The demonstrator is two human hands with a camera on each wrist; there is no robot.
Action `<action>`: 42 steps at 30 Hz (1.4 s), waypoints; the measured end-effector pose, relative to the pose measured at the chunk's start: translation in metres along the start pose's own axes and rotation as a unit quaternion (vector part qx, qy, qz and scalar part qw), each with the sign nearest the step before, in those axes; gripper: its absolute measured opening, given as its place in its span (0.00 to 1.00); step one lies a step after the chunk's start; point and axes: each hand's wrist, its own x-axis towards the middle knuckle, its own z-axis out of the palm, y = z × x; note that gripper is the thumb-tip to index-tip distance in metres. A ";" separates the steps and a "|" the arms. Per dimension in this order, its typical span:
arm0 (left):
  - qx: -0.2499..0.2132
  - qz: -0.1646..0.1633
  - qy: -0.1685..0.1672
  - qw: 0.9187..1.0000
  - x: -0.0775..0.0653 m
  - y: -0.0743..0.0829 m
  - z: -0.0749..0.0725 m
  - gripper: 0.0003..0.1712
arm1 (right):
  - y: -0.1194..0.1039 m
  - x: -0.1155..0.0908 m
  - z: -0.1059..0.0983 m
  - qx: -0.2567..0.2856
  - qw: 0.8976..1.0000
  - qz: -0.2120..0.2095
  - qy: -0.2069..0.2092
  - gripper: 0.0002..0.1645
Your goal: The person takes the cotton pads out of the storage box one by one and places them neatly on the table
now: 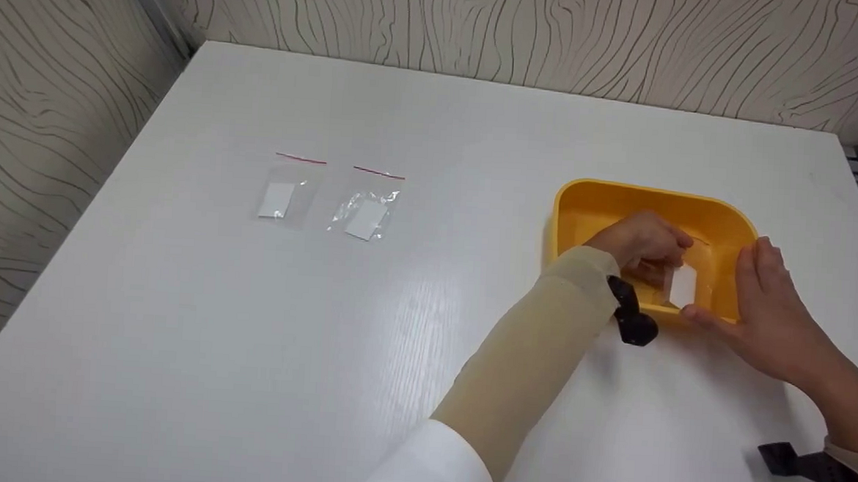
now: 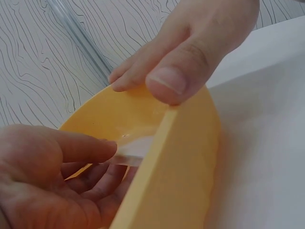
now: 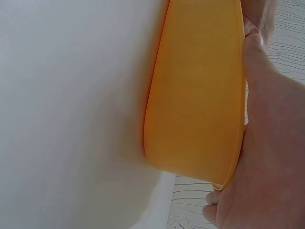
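Observation:
My left hand (image 1: 643, 239) reaches down inside a yellow plastic bin (image 1: 651, 200). Between its thumb and curled fingers it pinches a small clear zip bag (image 1: 682, 286) with a white card in it; in the left wrist view the near wall hides part of the bag (image 2: 138, 147). My right hand (image 1: 780, 329) rests over the bin's near right corner, fingers straight along the right rim and thumb on the near rim. The right wrist view shows that hand (image 3: 274, 148) against the bin's outer wall (image 3: 195, 90).
Two more clear zip bags, a left one (image 1: 277, 199) and a right one (image 1: 366, 218), lie flat on the white table (image 1: 247, 349), each with a red seal line and a white card inside. Wood-patterned panels (image 1: 484, 23) stand behind the table and at its sides.

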 end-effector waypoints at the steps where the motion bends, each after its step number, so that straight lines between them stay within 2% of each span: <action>1: 0.001 0.004 0.000 1.000 0.001 0.000 0.000 0.13 | 0.000 0.000 0.000 -0.001 1.000 0.000 0.000 0.72; 8: -0.012 0.028 0.008 1.000 0.001 -0.002 -0.003 0.12 | 0.000 0.001 0.000 -0.014 1.000 0.011 -0.010 0.73; 18: -0.018 0.020 0.015 1.000 -0.004 0.000 -0.004 0.12 | 0.000 0.000 0.000 -0.001 1.000 0.010 -0.009 0.72; 28: -0.026 0.032 0.012 0.999 -0.004 0.003 -0.009 0.15 | 0.000 0.000 -0.001 0.001 1.000 -0.003 -0.003 0.71; 33: -0.016 0.037 0.015 0.999 -0.005 0.003 -0.011 0.16 | 0.000 0.000 -0.001 0.001 1.000 -0.005 0.001 0.71; 42: -0.025 0.070 0.014 0.997 -0.005 0.003 -0.016 0.15 | 0.002 0.000 -0.001 0.011 1.000 -0.020 0.002 0.71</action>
